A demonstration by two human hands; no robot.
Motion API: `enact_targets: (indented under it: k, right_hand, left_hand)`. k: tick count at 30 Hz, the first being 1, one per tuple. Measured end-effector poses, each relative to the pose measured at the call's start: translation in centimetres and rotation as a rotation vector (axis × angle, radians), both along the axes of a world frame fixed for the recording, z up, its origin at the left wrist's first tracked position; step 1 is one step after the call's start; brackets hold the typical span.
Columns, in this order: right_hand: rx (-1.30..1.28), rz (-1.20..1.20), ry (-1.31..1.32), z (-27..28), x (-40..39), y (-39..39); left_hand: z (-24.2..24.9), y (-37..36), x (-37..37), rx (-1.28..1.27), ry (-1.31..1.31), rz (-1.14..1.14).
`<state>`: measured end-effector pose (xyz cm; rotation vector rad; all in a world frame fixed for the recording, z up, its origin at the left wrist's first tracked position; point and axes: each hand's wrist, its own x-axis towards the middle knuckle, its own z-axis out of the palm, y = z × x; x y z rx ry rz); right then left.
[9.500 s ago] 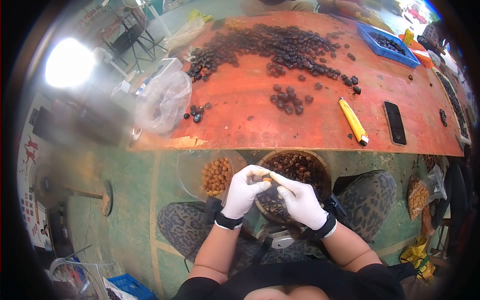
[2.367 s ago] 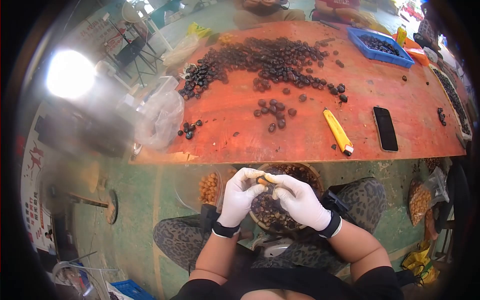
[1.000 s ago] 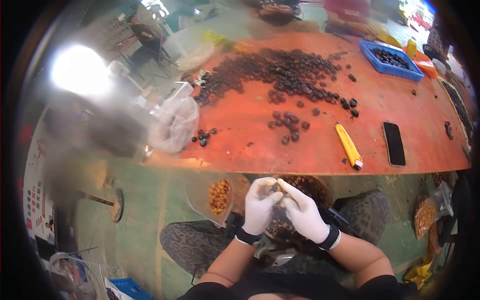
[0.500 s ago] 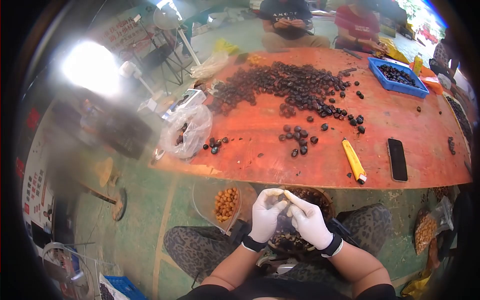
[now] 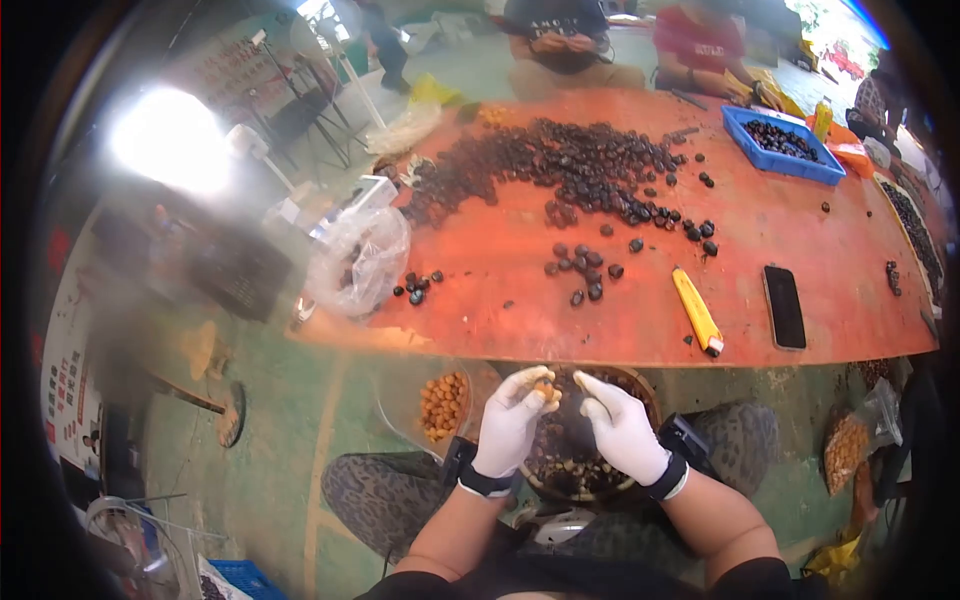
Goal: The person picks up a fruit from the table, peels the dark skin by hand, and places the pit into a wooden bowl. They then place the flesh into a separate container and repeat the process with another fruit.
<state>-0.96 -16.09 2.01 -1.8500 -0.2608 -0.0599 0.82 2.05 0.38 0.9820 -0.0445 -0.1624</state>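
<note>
A small peeled orange-brown nut (image 5: 543, 388) is pinched between the thumb and fingers of my white-gloved left hand (image 5: 510, 425). Just to its right is my right hand (image 5: 627, 435), also gloved, with curled fingers and the index finger reaching toward the left hand. Whatever its fingertips hold, if anything, is too small to make out. Below both hands, between my knees, sits a round basin (image 5: 648, 395) of dark shell pieces. To the left of my left hand, a clear container (image 5: 392, 402) holds a heap of peeled nuts (image 5: 443, 405).
Dark unpeeled nuts (image 5: 560, 165) are spread over the red table (image 5: 480, 310). A yellow utility knife (image 5: 697, 312) and a phone (image 5: 784, 307) lie near its front edge. A plastic bag (image 5: 360, 262) lies left; a blue tray (image 5: 783, 145) stands at the back right. Two people sit opposite.
My hands have drawn apart, the left one moving left. The peeled nut now shows in my left fingers. The whole view has shifted slightly.
</note>
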Motion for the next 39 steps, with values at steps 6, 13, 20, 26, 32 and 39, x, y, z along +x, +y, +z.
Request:
enact_targets:
  k: [6,13,20,26,32,39]
  right_hand:
    - [-0.006,0.037,-0.040,2.0,-1.1,1.0]
    - [-0.062,0.049,-0.156,2.3,-0.9,0.9]
    - [-0.089,-0.007,-0.166,1.9,-0.8,1.1]
    - [0.153,-0.042,0.049,1.3,-0.5,1.6]
    - [0.335,-0.027,0.276,1.0,0.2,0.7]
    - [0.134,0.065,0.017,2.1,-0.8,1.5]
  left_hand:
    - [-0.3,-0.6,0.0,-0.119,-0.020,-0.043]
    - [0.0,-1.2,0.1,-0.090,-0.063,-0.055]
    - [-0.1,-1.5,0.1,0.068,-0.079,-0.001]
    - [0.4,-1.5,-0.3,0.262,-0.090,0.018]
    - [0.7,-1.5,-0.3,0.111,-0.074,0.036]
    - [0.1,-1.0,-0.2,-0.005,-0.024,0.029]
